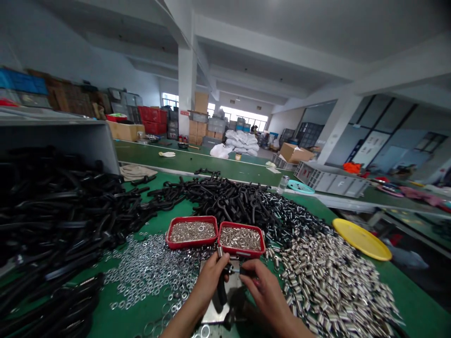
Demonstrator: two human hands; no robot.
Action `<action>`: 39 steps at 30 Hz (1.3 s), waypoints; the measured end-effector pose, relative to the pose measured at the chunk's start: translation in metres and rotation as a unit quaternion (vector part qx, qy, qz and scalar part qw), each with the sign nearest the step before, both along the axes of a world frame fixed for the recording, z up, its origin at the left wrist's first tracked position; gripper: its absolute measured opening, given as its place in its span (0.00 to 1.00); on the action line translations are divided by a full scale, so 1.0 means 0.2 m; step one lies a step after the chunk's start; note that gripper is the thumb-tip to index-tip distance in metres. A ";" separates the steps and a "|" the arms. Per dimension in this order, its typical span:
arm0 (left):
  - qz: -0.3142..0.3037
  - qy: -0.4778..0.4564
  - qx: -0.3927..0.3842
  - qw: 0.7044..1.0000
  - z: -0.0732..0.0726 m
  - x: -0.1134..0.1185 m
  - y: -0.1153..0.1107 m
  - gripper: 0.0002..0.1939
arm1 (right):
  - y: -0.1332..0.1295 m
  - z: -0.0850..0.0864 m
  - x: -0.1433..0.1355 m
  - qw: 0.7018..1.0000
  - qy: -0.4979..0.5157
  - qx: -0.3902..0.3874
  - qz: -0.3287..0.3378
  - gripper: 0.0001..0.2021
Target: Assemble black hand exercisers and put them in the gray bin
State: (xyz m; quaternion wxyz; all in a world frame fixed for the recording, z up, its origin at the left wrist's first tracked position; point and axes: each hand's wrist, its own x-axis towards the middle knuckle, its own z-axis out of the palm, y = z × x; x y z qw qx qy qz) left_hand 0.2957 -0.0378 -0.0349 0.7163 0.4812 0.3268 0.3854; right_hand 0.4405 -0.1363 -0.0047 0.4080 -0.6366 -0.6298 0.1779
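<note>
My left hand (pixel 210 274) is closed around a black handle (pixel 221 292), with a silver ribbed metal piece (pixel 220 251) at its upper end. From the handle's side a thin silver screw (pixel 235 270) points toward my right hand (pixel 262 284). The right thumb and fingers pinch at the screw's outer end; the exact contact is partly hidden. Below both hands lies a metal plate (pixel 211 315). Just beyond them stand two red trays, the left tray (pixel 192 243) and the right tray (pixel 261 238), filled with small metal parts.
Loose metal rings (pixel 141 270) cover the left front. Silver cylindrical sleeves (pixel 331 277) are heaped at right, beside a yellow lid (pixel 362 240). Black handles pile up behind the trays (pixel 229 197) and spill from a grey crate (pixel 114 148) at left.
</note>
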 end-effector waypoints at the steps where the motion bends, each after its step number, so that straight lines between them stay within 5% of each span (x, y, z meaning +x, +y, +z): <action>1: -0.005 0.004 0.006 1.000 0.01 0.00 0.00 0.22 | 0.00 -0.01 -0.01 1.000 -0.012 0.013 0.009 0.07; 9: -0.011 0.014 -0.015 1.000 0.06 -0.01 -0.03 0.22 | -0.01 -0.05 -0.01 0.998 -0.001 0.058 0.010 0.08; 13: 0.005 0.024 0.003 1.000 0.09 -0.02 -0.05 0.19 | -0.02 -0.04 0.01 0.991 -0.044 0.079 0.094 0.11; 16: 0.025 0.043 0.048 0.998 0.08 -0.01 -0.05 0.17 | 0.00 -0.10 -0.01 0.995 0.079 0.008 0.058 0.08; 20: 0.048 0.084 0.141 0.985 0.03 0.00 -0.03 0.14 | 0.06 -0.20 -0.07 0.910 0.378 -0.164 0.050 0.22; 25: 0.065 0.126 0.247 0.959 0.02 -0.03 -0.03 0.10 | 0.06 -0.15 -0.10 0.882 0.423 -0.188 0.090 0.23; 29: 0.030 0.148 0.315 0.937 0.03 -0.06 -0.01 0.10 | 0.07 -0.11 -0.06 0.790 0.490 -0.324 0.176 0.33; 30: 0.019 0.150 0.316 0.937 0.03 -0.06 0.00 0.10 | 0.07 -0.11 -0.05 0.796 0.465 -0.346 0.175 0.35; 32: 0.011 0.155 0.300 0.941 0.02 -0.07 0.03 0.11 | 0.07 -0.11 -0.04 0.858 0.364 -0.337 0.136 0.37; 35: 0.024 0.168 0.280 0.945 0.00 -0.08 0.05 0.12 | 0.06 -0.09 -0.05 0.964 0.165 -0.204 0.034 0.29; 37: 0.025 0.170 0.285 0.943 -0.01 -0.08 0.06 0.12 | 0.05 -0.09 -0.06 0.986 0.102 -0.132 0.006 0.25; 39: 0.018 0.163 0.294 0.942 0.00 -0.09 0.05 0.12 | 0.06 -0.10 -0.07 0.969 0.172 -0.172 0.047 0.25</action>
